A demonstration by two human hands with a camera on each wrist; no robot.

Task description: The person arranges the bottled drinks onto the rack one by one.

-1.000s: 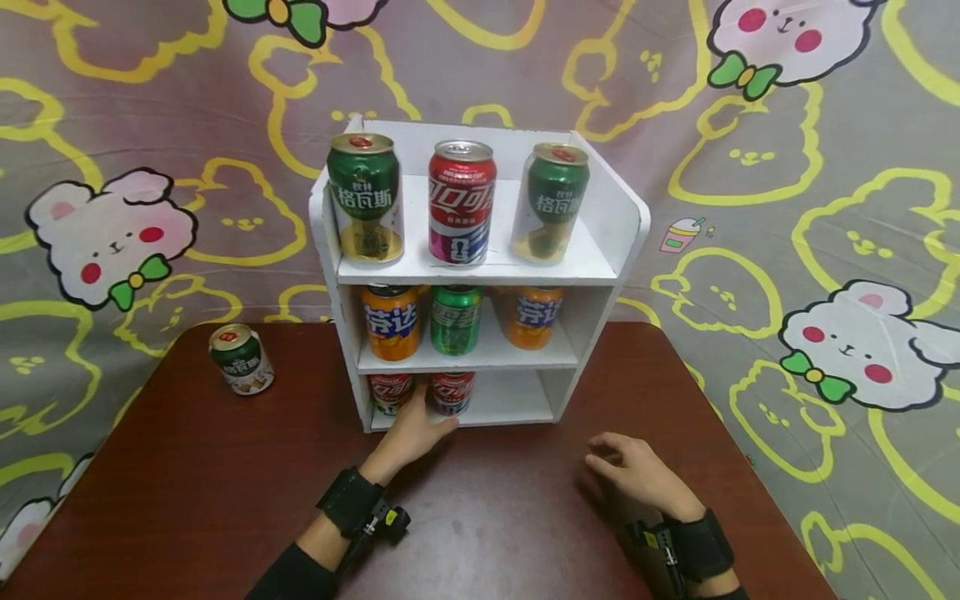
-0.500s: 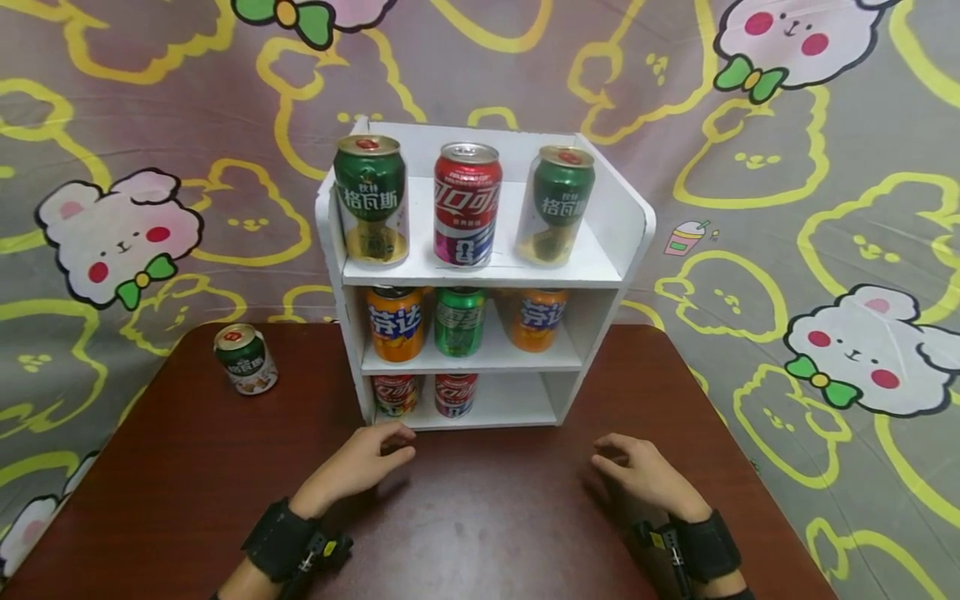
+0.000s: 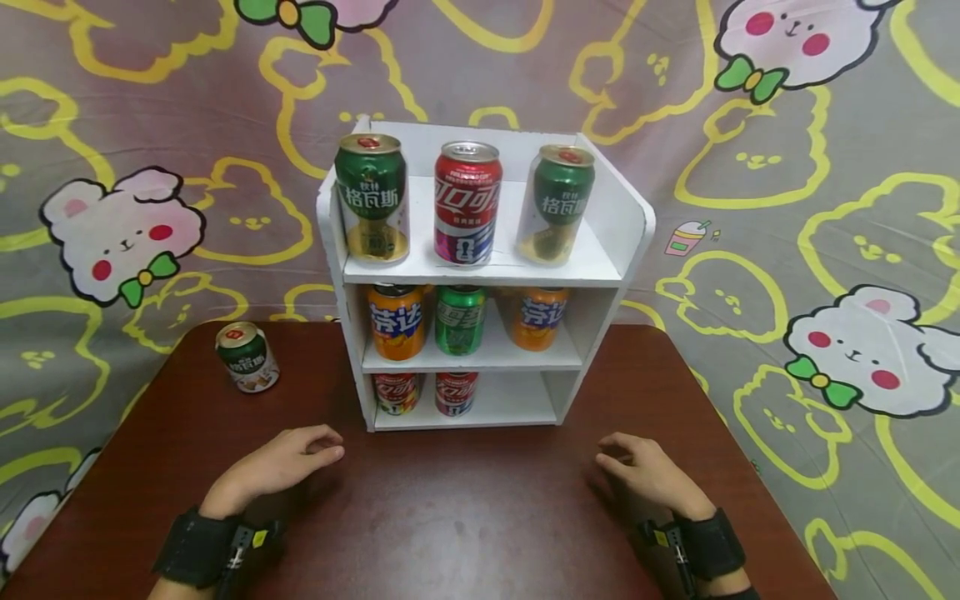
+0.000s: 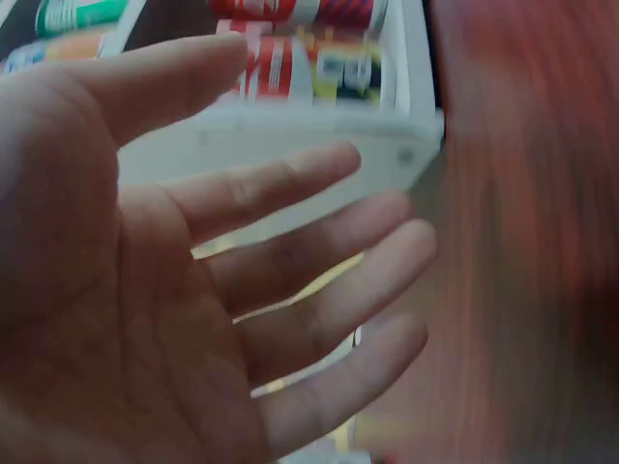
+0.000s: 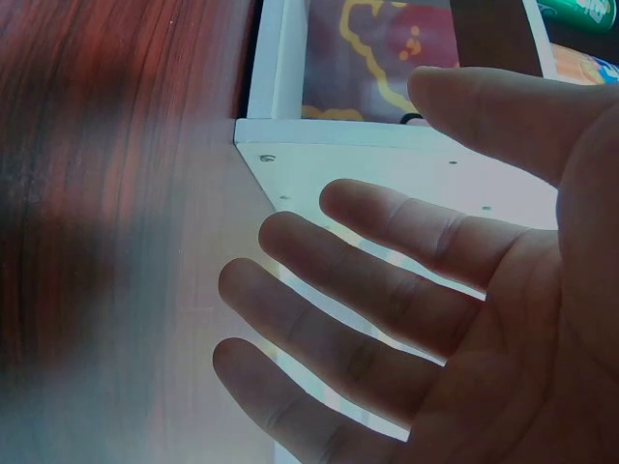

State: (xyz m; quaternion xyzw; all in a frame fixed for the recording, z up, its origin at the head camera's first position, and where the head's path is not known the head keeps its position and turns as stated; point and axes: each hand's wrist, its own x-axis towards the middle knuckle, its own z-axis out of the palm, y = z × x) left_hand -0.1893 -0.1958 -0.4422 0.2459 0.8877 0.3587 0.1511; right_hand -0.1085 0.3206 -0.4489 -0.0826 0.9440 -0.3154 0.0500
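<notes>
My left hand (image 3: 273, 467) is over the table left of the shelf's front, fingers relaxed and holding nothing; its spread fingers (image 4: 319, 242) fill the left wrist view. Near the right side my right hand (image 3: 652, 475) rests with loose fingers (image 5: 358, 290), also holding nothing. The white three-tier shelf (image 3: 472, 365) stands beyond both hands. On its bottom tier, at left and middle, stand two red cola cans, a left one (image 3: 396, 393) and a middle one (image 3: 455, 393). A green-and-white kvass can (image 3: 247, 358) stands alone on the table, beyond my left hand.
The middle tier bears a left orange Fanta can (image 3: 396, 323), a green can (image 3: 460, 321) and a right Fanta can (image 3: 538, 318). On top stand a left kvass can (image 3: 372, 200), a red cola can (image 3: 467, 204) and a right kvass can (image 3: 557, 204). A patterned cloth (image 3: 720, 150) hangs behind.
My left hand has withdrawn from the bottom-tier cola cans and moved left and toward me over the table. The right hand has stayed nearly still. The cans stand as before.
</notes>
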